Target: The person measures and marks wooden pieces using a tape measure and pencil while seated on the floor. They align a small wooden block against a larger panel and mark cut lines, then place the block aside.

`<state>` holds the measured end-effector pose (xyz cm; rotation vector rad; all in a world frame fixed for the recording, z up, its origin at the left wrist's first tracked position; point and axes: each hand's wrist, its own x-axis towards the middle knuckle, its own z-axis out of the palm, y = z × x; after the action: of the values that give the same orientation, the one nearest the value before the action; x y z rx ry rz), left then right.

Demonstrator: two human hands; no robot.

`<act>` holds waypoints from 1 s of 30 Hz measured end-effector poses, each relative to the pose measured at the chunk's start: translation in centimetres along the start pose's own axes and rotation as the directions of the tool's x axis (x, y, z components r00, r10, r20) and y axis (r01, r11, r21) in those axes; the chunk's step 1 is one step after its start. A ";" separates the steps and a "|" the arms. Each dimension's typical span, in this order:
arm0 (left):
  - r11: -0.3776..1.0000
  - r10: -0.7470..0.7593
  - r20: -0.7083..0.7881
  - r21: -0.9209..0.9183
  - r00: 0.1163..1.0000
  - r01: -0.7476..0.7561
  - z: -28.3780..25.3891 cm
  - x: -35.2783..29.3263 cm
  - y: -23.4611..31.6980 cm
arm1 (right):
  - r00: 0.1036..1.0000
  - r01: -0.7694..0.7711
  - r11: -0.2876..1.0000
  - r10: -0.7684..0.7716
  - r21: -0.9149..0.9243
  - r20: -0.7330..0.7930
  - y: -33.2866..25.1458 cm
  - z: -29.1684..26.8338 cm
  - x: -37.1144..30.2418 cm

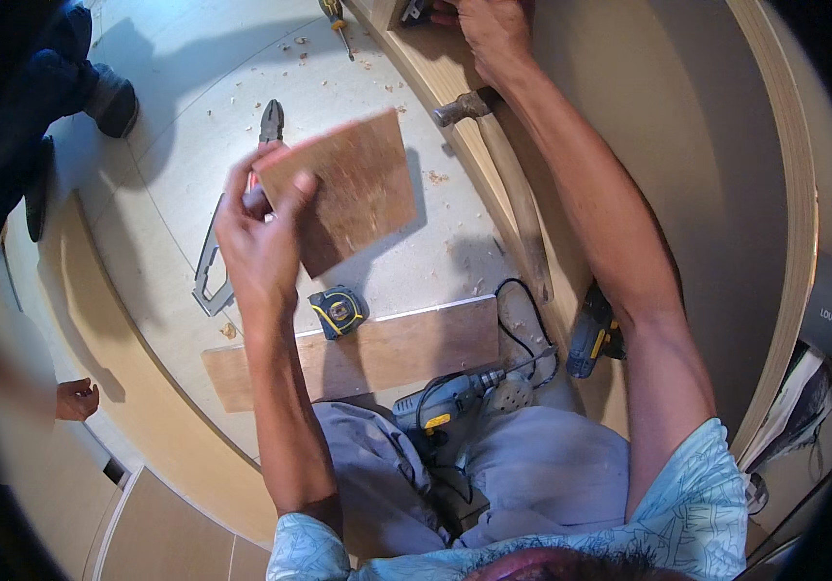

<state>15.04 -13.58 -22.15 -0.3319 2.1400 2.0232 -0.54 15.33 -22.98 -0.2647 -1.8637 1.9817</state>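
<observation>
One board sits pinched in our left hand, pliers just past its fingers. Our right hand: can't tell grip, dark item by its fingers.

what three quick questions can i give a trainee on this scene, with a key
1. Multiple choice: what does the left hand hold?
a) tape measure
b) small flat board
c) power drill

2. True or false: in the picture, the pliers are left of the hammer.

3. Fill in: near the picture's top edge, left of the right hand, lies a ____ with a thin metal shaft.

Key: 1. b; 2. true; 3. screwdriver.
</observation>
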 end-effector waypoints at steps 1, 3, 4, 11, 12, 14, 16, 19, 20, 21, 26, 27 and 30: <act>0.995 -0.021 -0.044 -0.099 0.999 0.017 0.0 1.1 0.1 | 1.000 0.000 1.000 0.000 -0.010 -0.002 0.0 0.0 0.0; 0.960 -0.124 -0.073 -0.262 0.990 0.101 1.1 3.7 -0.3 | 1.000 0.003 1.000 -0.003 -0.019 -0.010 -0.1 0.1 0.0; 0.934 -0.186 -0.085 -0.324 0.979 0.150 1.8 4.7 -0.6 | 1.000 0.000 1.000 0.000 -0.018 -0.012 0.0 0.1 0.1; 0.902 -0.208 0.001 -0.387 0.978 0.192 6.3 8.7 -1.3 | 1.000 0.015 0.999 -0.015 -0.049 -0.007 0.3 -0.1 0.4; 0.907 -0.208 -0.012 -0.377 0.978 0.188 6.6 8.8 -1.3 | 1.000 0.005 0.998 -0.006 -0.067 -0.014 0.3 -0.1 0.3; 0.903 -0.190 0.000 -0.391 0.982 0.175 7.3 8.6 -1.3 | 0.999 -0.017 0.995 0.014 -0.100 -0.030 0.3 -0.1 0.2; 0.909 -0.161 0.005 -0.388 0.987 0.150 8.3 7.5 -1.6 | 1.000 0.001 0.996 -0.002 -0.091 -0.015 0.0 -0.1 0.1; 0.932 -0.139 0.022 -0.335 0.990 0.138 11.1 5.6 -1.8 | 1.000 0.011 0.997 -0.012 -0.079 -0.018 -0.5 -0.1 -0.1; 0.932 -0.134 0.029 -0.336 0.991 0.136 12.0 4.9 -1.7 | 1.000 0.011 0.997 -0.012 -0.070 -0.024 -0.6 0.0 -0.2; 0.928 -0.130 0.046 -0.346 0.990 0.138 12.8 4.2 -1.5 | 1.000 -0.001 0.997 -0.001 -0.076 -0.018 -0.8 0.0 -0.2; 0.951 -0.108 0.228 -0.260 0.968 0.168 13.2 1.1 -1.1 | 1.000 -0.026 0.997 0.025 -0.068 -0.016 -0.9 0.0 -0.2; 0.951 -0.043 0.203 -0.293 0.978 0.103 13.0 1.4 -1.1 | 1.000 -0.001 0.996 0.000 -0.090 -0.009 -0.8 -0.1 -0.1; 0.930 0.043 0.199 -0.366 0.979 0.033 12.7 4.1 -1.6 | 1.000 0.023 0.994 -0.024 -0.103 0.000 0.0 -0.4 0.1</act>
<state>11.28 -1.12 -25.55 -0.1561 1.6396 2.3439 -0.44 15.73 -22.97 -0.2729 -1.9624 1.8719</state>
